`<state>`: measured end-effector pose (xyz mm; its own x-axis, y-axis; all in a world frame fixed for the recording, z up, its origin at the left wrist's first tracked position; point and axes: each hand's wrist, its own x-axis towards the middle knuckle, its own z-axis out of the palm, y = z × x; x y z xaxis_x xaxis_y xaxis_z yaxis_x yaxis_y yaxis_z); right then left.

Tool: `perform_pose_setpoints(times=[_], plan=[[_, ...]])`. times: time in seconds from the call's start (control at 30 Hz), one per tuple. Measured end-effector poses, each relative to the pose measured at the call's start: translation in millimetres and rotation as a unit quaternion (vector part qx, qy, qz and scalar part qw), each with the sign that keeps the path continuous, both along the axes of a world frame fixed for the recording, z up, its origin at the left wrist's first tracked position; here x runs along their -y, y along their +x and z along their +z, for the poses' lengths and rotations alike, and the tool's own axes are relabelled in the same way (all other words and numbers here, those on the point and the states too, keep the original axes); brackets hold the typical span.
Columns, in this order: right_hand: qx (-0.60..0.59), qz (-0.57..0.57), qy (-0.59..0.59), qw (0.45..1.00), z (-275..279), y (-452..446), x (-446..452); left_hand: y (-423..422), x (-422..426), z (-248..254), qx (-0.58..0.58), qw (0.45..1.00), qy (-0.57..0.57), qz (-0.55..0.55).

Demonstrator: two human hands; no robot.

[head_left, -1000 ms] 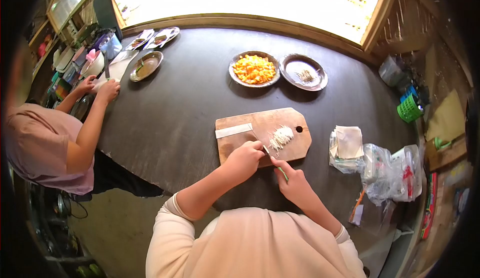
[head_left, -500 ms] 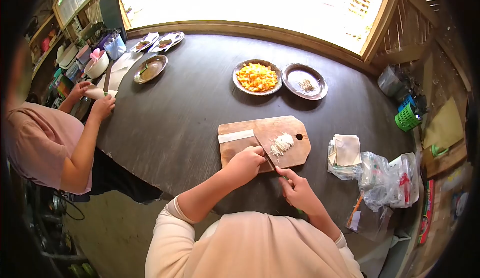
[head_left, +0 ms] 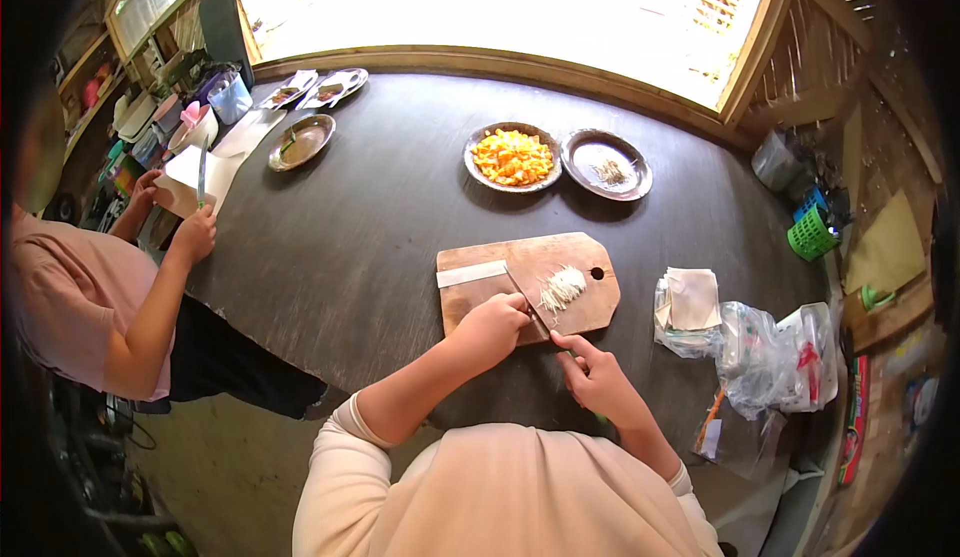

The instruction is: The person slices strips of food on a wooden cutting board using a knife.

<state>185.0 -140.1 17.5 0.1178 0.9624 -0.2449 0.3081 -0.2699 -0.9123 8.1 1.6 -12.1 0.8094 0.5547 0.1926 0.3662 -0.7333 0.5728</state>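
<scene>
My right hand [head_left: 597, 377] is closed round the handle of a knife [head_left: 541, 324]. Its thin blade slants across a wooden cutting board [head_left: 598, 309]. Close to the blade, my left hand [head_left: 490, 329] rests on the board with its fingers bent together; what lies under the fingertips is hidden. Left of the blade lies a flat white strip [head_left: 472, 274]. A small heap of fine white shreds [head_left: 563, 287] sits on the blade's right side, near the hole in the board.
Beyond the board stand a plate of orange pieces [head_left: 512, 157] and a plate with thin pale shreds [head_left: 610, 171]. To the right lie a paper stack [head_left: 692, 299] and plastic bags [head_left: 752, 362]. At left, a co-worker [head_left: 85, 297] holds a knife and white sheet.
My hands, the knife and the heap stay almost in place. The co-worker's knife hand has shifted slightly, with the blade now upright and the white sheet opened wider.
</scene>
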Motion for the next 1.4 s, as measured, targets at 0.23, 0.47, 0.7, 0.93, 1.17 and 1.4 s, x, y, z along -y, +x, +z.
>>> perform_pose_setpoints(times=[0.23, 0.47, 0.7, 0.93, 1.17, 1.4], plan=[[0.073, 0.008, 0.124, 0.990, -27, -11, -12, 0, -1, -5, -0.001, 1.000, 0.006, 0.002], [0.021, 0.010, 0.017, 1.000, -5, -4, -4, 0, 4, -5, -0.031, 0.999, 0.038, 0.019], [0.061, 0.011, 0.047, 0.997, -11, -11, -6, 1, 7, 2, -0.062, 0.997, 0.033, 0.025], [0.044, 0.010, 0.041, 0.998, -2, -8, -6, 0, 7, -5, -0.067, 0.996, 0.046, 0.031], [0.018, 0.009, 0.026, 0.999, -4, -6, -4, 0, 5, -6, -0.061, 0.996, 0.055, 0.018], [0.078, 0.018, 0.094, 0.992, -14, -9, -13, 0, 3, -6, -0.052, 0.996, 0.070, 0.027]])
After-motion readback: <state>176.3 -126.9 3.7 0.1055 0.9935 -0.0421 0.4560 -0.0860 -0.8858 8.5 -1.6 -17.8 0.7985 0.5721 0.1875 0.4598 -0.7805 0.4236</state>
